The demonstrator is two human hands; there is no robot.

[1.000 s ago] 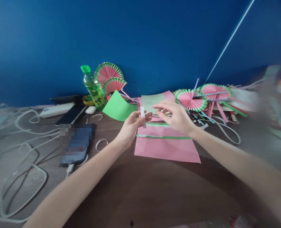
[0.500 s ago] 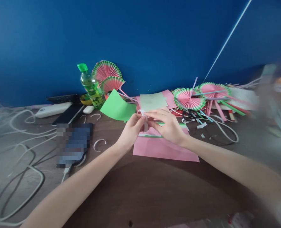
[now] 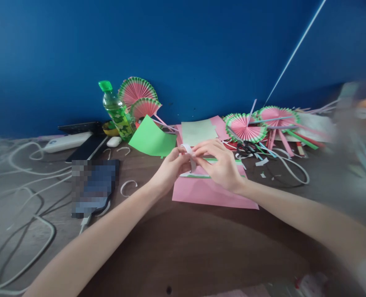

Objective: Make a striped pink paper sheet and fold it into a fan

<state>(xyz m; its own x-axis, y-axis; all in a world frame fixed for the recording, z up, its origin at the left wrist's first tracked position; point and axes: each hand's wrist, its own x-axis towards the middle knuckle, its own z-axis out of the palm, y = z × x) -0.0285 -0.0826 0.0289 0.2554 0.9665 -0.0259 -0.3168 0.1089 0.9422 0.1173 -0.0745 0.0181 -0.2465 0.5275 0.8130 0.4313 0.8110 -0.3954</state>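
Observation:
A narrow white strip (image 3: pixel 187 147), paper or tape, is pinched between my two hands, its lower end hanging below the fingers. My left hand (image 3: pixel 168 170) closes on it from the left with thumb and curled fingers. From the right, the fingertips of my right hand (image 3: pixel 222 165) press on the same strip. Below the hands lies a pink sheet (image 3: pixel 214 194) with a green-and-white band (image 3: pixel 198 176) across its upper part, partly covered by my right hand. The fingers hide much of the strip.
Left are a phone (image 3: pixel 98 187) with cables, curled white strips (image 3: pixel 128 188) and a green bottle (image 3: pixel 116 109). A green sheet (image 3: pixel 153 137) and pleated paper fans (image 3: pixel 138 91) stand near the blue wall. More fans (image 3: pixel 246 128), scissors (image 3: pixel 247 149) and paper scraps (image 3: pixel 261 162) lie right.
My fingers have shifted slightly on the white strip, and more of it shows above them. The right fingertips are bent more. The whole view has moved a little.

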